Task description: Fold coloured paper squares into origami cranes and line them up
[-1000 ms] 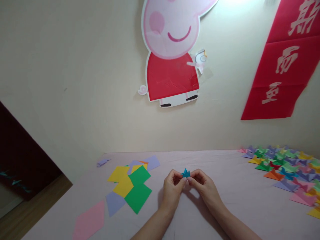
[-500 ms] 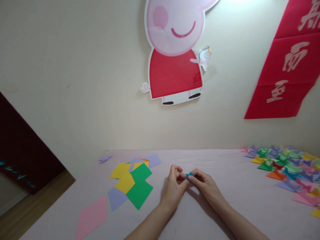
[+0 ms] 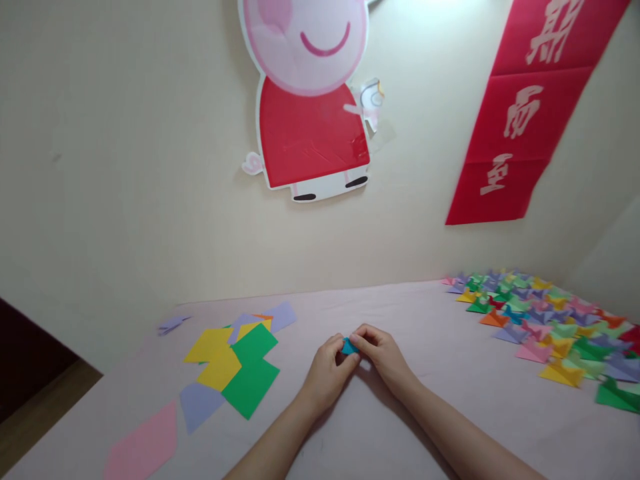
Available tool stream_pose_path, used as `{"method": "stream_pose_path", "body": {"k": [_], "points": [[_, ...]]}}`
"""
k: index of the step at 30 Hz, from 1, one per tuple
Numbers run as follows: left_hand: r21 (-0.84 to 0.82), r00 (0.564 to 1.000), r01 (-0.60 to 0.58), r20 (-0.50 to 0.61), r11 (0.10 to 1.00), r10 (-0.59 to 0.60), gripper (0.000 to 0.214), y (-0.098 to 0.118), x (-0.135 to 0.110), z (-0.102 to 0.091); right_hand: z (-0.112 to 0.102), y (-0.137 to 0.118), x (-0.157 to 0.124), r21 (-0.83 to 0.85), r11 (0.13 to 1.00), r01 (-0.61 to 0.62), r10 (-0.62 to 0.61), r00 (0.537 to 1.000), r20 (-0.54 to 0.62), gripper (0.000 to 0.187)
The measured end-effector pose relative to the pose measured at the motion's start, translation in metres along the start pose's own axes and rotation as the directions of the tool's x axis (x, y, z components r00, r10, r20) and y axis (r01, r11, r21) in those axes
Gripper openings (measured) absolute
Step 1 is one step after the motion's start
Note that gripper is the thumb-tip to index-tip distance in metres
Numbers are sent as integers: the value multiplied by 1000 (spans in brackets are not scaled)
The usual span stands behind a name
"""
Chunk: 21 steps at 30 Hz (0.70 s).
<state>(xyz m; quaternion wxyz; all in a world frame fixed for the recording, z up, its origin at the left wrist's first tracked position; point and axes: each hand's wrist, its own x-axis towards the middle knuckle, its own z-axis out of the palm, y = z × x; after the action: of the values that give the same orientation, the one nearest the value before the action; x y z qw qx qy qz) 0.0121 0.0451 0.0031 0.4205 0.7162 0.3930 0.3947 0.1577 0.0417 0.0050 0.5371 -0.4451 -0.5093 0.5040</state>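
Note:
A small piece of folded blue paper [image 3: 349, 347] is pinched between my two hands, just above the pale pink cloth [image 3: 380, 440]. My left hand [image 3: 327, 370] grips its left side with thumb and fingers. On the other side my right hand [image 3: 383, 353] holds it by the upper right, thumb against the paper. Fingers cover much of the piece, so its full shape is hidden.
Loose paper squares, among them green [image 3: 251, 387], yellow [image 3: 213, 345], purple [image 3: 200, 405] and pink [image 3: 145, 443], lie to the left. Rows of coloured folded paper figures [image 3: 533, 350] stand at the right. Behind the cloth rises a wall with a pig cutout [image 3: 315, 133] and a red banner [image 3: 505, 167].
My view has turned to the right. The hands have shifted their hold on the blue paper; it now shows a flatter face between the fingers.

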Motion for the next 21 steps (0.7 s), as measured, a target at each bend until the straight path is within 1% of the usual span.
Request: {"method": "stream_pose_path", "body": {"k": [2, 5, 9, 16, 21], "points": [[8, 1000, -5, 26, 1000, 5, 13, 1, 0, 0, -1, 1, 0, -5, 1000, -1, 1, 1000, -13, 39], [23, 999, 0, 34, 1000, -1, 17, 1, 0, -2, -2, 1, 0, -19, 1000, -5, 5, 1000, -15, 41], [-55, 999, 31, 28, 998, -30, 20, -1, 1, -4, -2, 0, 0, -33, 999, -1, 1, 1000, -12, 42], [-82, 994, 78, -71, 994, -84, 19, -6, 4, -4, -3, -2, 0, -44, 996, 75, -77, 995, -64, 37], [-98, 991, 104, -69, 990, -111, 20, -7, 2, -6, -3, -2, 1, -65, 992, 104, -109, 991, -73, 34]]}}
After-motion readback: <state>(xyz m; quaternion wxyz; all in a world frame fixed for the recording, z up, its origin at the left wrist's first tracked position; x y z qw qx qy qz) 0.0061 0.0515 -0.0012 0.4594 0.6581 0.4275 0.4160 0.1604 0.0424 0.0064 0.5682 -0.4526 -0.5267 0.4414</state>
